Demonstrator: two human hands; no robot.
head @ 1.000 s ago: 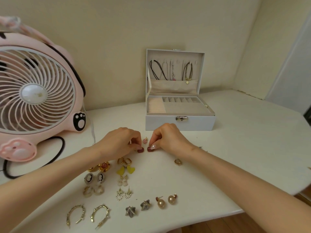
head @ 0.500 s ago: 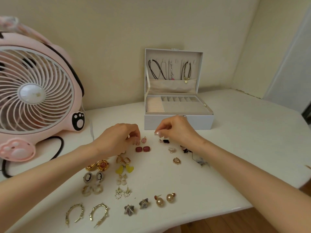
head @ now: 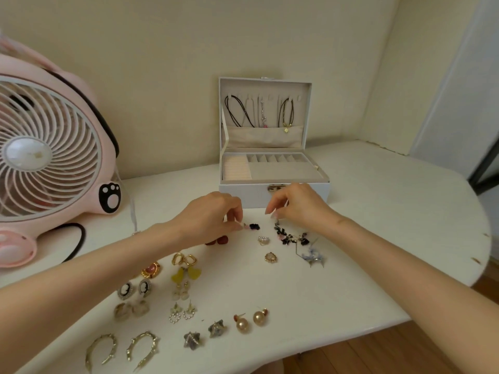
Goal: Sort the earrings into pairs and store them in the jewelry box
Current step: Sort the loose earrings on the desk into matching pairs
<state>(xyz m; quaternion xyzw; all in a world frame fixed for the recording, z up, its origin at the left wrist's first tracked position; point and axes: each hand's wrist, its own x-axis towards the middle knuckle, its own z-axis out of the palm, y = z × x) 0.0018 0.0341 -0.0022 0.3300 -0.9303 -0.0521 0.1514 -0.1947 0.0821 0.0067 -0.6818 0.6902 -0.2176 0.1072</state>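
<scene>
Now pinching a small pink earring (head: 245, 226) at the fingertips of the left hand (head: 213, 215), with a black earring (head: 254, 227) just beyond it. Curling the right hand (head: 298, 206) down over a black dangling earring (head: 287, 236); cannot tell whether gripping it. Just past both hands, jewelry box (head: 243, 192) open.

No words, numbers or brand names can be read anywhere. The only mark is a white paw print (head: 109, 197) on a black patch, on the pink fan (head: 51, 157) at the table's (head: 378, 211) left edge
</scene>
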